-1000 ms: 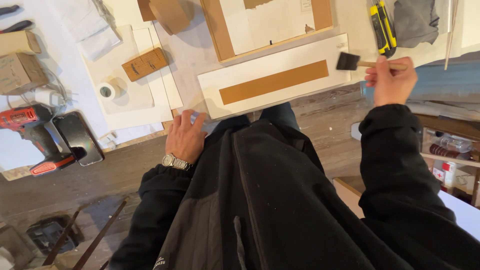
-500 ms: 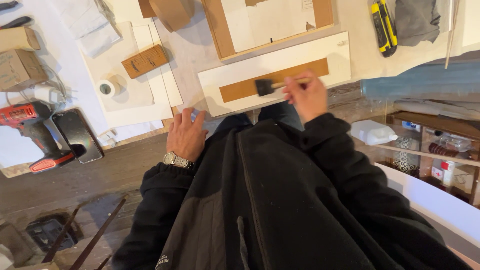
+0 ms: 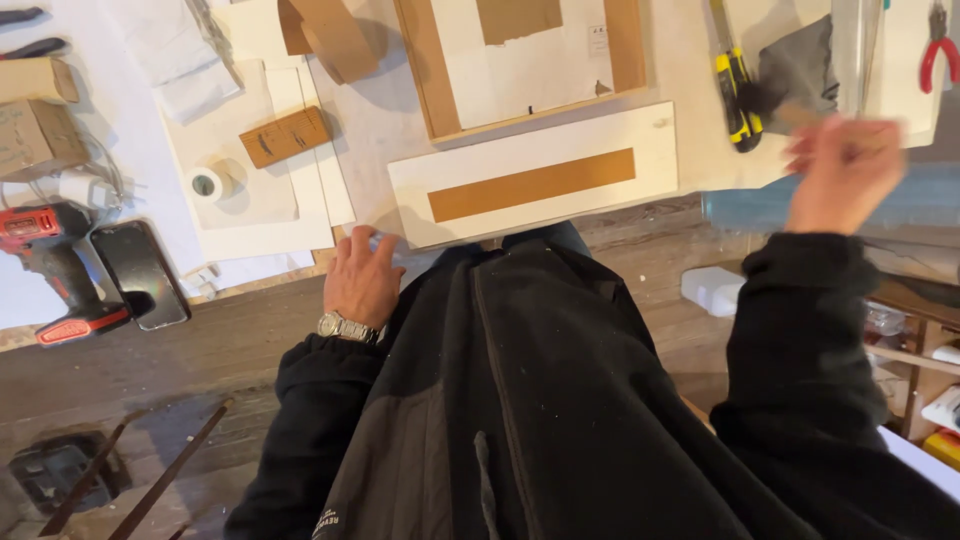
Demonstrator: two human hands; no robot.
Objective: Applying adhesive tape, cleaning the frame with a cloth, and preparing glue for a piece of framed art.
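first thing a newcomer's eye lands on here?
Probably the white board with a tan strip down its middle, lying at the bench edge right in front of the person. Next, the blurred right hand raised at upper right holding a small dark brush, while the left hand rests on the bench edge. A red drill lies at far left.

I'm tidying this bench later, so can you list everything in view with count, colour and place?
white board with brown strip: 1, white and brown, bench front edge
wooden frame: 1, brown, behind the board
wood block: 1, brown, left of the board
tape roll: 1, white, far left
cordless drill: 1, red and black, left edge
phone: 1, black, beside the drill
utility knife: 1, yellow and black, upper right
pliers: 1, red handles, top right
left hand: 1, on the bench edge, wristwatch
right hand: 1, raised at right, blurred
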